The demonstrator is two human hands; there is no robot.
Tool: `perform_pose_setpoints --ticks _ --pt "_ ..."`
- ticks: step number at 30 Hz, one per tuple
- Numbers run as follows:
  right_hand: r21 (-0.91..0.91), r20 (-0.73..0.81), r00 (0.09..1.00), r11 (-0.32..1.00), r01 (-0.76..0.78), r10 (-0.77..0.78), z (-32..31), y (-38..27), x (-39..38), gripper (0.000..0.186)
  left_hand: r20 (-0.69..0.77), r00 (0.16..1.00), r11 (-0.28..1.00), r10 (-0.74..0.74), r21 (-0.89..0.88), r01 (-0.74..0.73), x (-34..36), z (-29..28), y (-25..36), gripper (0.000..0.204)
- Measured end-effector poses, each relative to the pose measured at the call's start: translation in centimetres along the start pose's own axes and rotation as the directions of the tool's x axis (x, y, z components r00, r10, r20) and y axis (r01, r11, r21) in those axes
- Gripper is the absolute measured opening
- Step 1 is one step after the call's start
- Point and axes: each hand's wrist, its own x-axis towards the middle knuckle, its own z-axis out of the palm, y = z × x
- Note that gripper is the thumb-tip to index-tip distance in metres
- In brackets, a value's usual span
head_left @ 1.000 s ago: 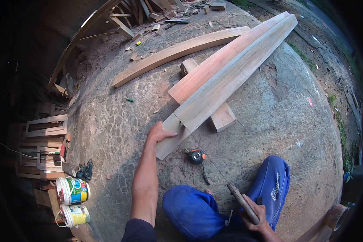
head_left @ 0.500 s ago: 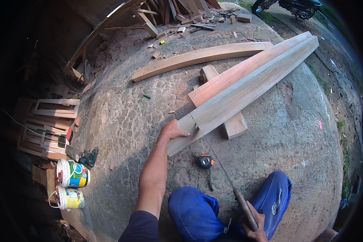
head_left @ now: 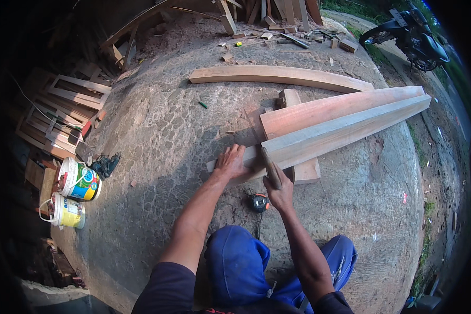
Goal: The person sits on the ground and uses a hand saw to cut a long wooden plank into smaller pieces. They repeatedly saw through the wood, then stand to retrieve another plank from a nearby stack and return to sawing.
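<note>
A long greyish wooden beam point(head_left: 345, 131) lies slanting across a wood block point(head_left: 306, 170), beside a reddish beam point(head_left: 335, 107). My left hand point(head_left: 231, 163) grips the near end of the greyish beam, left of the cut line. In my right hand point(head_left: 280, 192) is the wooden handle of a handsaw point(head_left: 271, 168), held close against the beam at the cut. Most of the blade is hidden; what seems to be its thin far part shows faintly past the beam. A black and orange tape measure point(head_left: 258, 202) rests on the ground just below.
A third, slightly curved-looking beam point(head_left: 282, 76) lies farther off. Scrap wood point(head_left: 298, 36) piles up at the back, and a motorcycle point(head_left: 411, 39) stands far right. To the left are two paint buckets point(head_left: 79, 179) and wooden frames point(head_left: 63, 112). My blue-clad knees point(head_left: 235, 264) are close in front.
My right hand has pushed the saw forward and up, from near my knee to the beam's edge. My left hand stays on the beam's end. The whole view has shifted.
</note>
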Motion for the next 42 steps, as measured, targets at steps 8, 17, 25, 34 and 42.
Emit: perform_pose_setpoints --ticks 8,17,25,34,42 --pt "0.043 0.028 0.998 0.997 0.057 -0.058 -1.2 1.5 -4.0 0.069 0.052 0.996 0.995 -0.072 -0.059 0.075 2.1 -2.1 -1.0 0.089" --pt "0.024 0.042 0.99 0.99 -0.137 0.136 -9.2 -7.1 -16.7 0.068 0.119 0.984 0.986 -0.136 -0.077 0.146 2.8 -0.9 -1.3 0.09" --pt "-0.029 0.051 0.989 0.99 -0.135 0.136 -3.5 -1.7 -5.0 0.07 0.115 0.986 0.988 -0.124 -0.077 0.133 2.6 -1.6 -0.9 0.089" --pt "-0.059 0.08 0.965 0.968 -0.244 0.248 -7.2 -5.1 -11.1 0.072 0.043 0.992 0.989 -0.122 -0.077 0.125 1.5 -0.4 -0.2 0.086" --pt "0.011 0.117 0.973 0.979 -0.202 0.199 -7.3 -3.5 -12.3 0.076 0.092 0.994 0.99 -0.062 -0.12 0.073 3.1 -1.6 -0.4 0.084"
